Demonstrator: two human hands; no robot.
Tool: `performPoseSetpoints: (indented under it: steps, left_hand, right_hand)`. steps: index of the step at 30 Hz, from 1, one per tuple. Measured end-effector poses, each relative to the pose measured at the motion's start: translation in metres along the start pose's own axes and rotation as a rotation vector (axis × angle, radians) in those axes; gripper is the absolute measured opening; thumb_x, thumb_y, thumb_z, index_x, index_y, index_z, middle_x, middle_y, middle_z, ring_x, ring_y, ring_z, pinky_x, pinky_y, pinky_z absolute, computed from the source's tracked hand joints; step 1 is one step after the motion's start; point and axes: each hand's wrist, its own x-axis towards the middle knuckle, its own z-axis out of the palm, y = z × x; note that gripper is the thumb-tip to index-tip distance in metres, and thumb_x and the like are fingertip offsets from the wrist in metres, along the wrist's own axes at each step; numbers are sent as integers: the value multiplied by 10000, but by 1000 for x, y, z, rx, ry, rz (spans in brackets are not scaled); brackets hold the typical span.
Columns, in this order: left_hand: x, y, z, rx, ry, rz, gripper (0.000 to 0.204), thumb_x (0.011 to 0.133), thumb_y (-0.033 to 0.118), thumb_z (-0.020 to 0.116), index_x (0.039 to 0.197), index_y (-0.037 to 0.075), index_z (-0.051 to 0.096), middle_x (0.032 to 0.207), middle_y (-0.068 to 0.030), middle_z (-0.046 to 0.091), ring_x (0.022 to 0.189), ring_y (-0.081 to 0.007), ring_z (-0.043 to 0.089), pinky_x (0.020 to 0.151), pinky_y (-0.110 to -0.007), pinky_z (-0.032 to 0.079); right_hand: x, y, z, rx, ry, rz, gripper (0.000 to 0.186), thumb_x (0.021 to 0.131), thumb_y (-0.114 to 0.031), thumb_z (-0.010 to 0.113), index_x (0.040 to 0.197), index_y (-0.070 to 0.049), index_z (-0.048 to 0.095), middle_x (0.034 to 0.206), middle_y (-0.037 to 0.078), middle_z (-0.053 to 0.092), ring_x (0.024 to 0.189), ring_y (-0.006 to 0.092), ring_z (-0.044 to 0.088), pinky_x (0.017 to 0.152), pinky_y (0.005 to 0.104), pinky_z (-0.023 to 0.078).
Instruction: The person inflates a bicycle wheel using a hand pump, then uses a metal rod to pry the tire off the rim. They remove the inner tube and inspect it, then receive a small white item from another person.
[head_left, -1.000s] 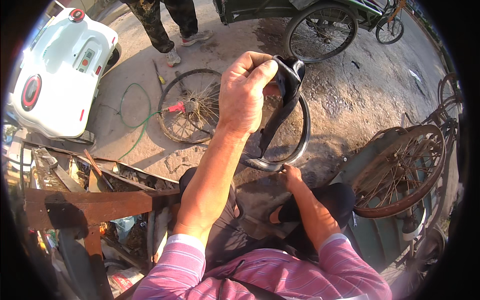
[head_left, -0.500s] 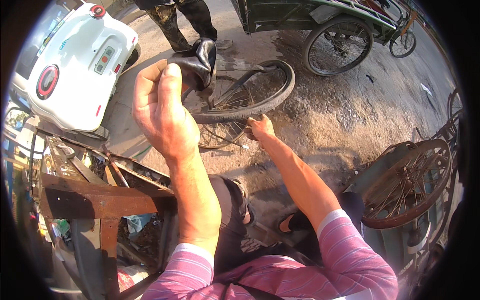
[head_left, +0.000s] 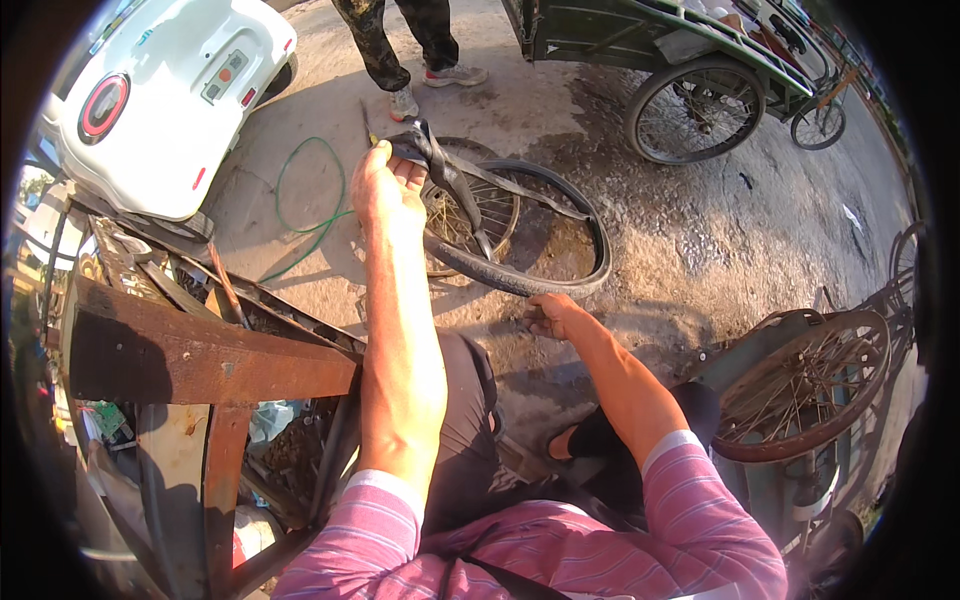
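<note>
My left hand (head_left: 393, 190) is raised and closed on a limp black inner tube (head_left: 452, 182), which hangs down to a bicycle tyre (head_left: 515, 280). Part of the tube lies along the tyre's far inner side. At the tyre's near edge is my right hand (head_left: 552, 315), its fingers curled against the rubber; the fingertips are partly hidden. A spoked wheel (head_left: 508, 210) lies on the ground behind the tyre. Just beyond my left fingertips shows a thin dark rod (head_left: 366, 122); I cannot tell whether I hold it.
A rusty metal frame (head_left: 210, 360) with scraps below stands at my left. A green hose (head_left: 322, 232) loops on the ground near a white vehicle (head_left: 180, 100). Someone's legs (head_left: 375, 45) are ahead. A green cargo tricycle (head_left: 600, 40) stands far right, an upturned wheel (head_left: 810, 385) near right.
My left hand has moved away from me, and the inner tube now hangs longer from it. The tyre and my right hand have shifted slightly right and lower in the picture.
</note>
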Motion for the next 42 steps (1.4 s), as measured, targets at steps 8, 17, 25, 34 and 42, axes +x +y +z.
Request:
performPoseSetpoints:
  steps: [8,17,25,34,42]
  left_hand:
    - [36,-41,-19,443,270,240,192,875,78,649,1032,-22,697,986,-89,692,848,-187,652,799,-328,550]
    - [46,-43,-31,576,101,453,219,926,119,661,1099,-8,706,1002,-97,710,889,-202,652,812,-339,537]
    - [15,-59,-31,1383,50,569,574,972,310,680,1399,-58,566,1370,-295,636,1244,-389,650,1087,-460,494]
    - [-175,-154,20,1650,-1726,18,465,892,371,665,1212,35,706,1192,-202,690,1119,-402,670,951,-492,537]
    - [-168,-181,21,1667,-1553,209,424,908,322,679,1200,15,691,1201,-228,688,1134,-419,666,964,-498,538]
  right_hand:
    - [-58,54,-35,-421,-72,-117,408,1019,-310,665,1349,-71,651,1094,90,741,862,206,740,759,368,602]
    - [-136,41,-109,-69,-41,-258,414,1028,-308,648,1339,-35,634,1106,101,730,891,200,702,754,342,561]
    - [-139,32,-91,-39,-71,-424,351,1017,-294,671,1235,-20,674,1020,94,723,833,185,698,696,336,557]
    - [-128,42,-101,-286,-22,-554,369,1013,-356,609,1158,-34,719,949,80,742,807,171,706,719,330,567]
    - [-121,49,-105,-986,280,-803,375,939,-340,678,1124,-19,734,953,197,761,896,308,742,834,444,558]
